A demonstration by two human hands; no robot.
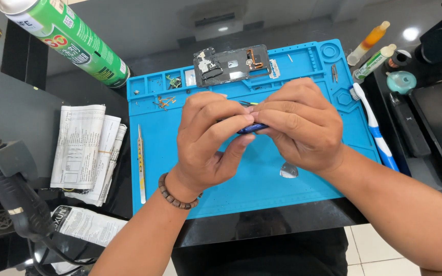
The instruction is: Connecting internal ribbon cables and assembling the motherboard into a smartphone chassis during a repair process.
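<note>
The left hand and the right hand meet over the middle of the blue silicone work mat. Both are closed around a small dark blue glossy object, held between the thumbs and the fingertips; most of it is hidden, so its full shape cannot be told. A bracelet of brown wooden beads sits on the left wrist.

Near the left edge of the mat lie long steel tweezers, thin and pointed. Near the right hand, a small grey rounded pick lies on the mat. At the far edge, a black phone frame with exposed parts rests across the moulded compartments, and small copper-coloured screws lie just beside the far left corner. A white and blue plastic toothbrush lies along the right edge.

Outside the mat, on the dark bench, a green metal spray can with white and red label stands at the far left corner. Folded white paper sheets with fine black print lie on the left side. Two small plastic bottles, one with orange liquid and one with green label, lie at the far right.
</note>
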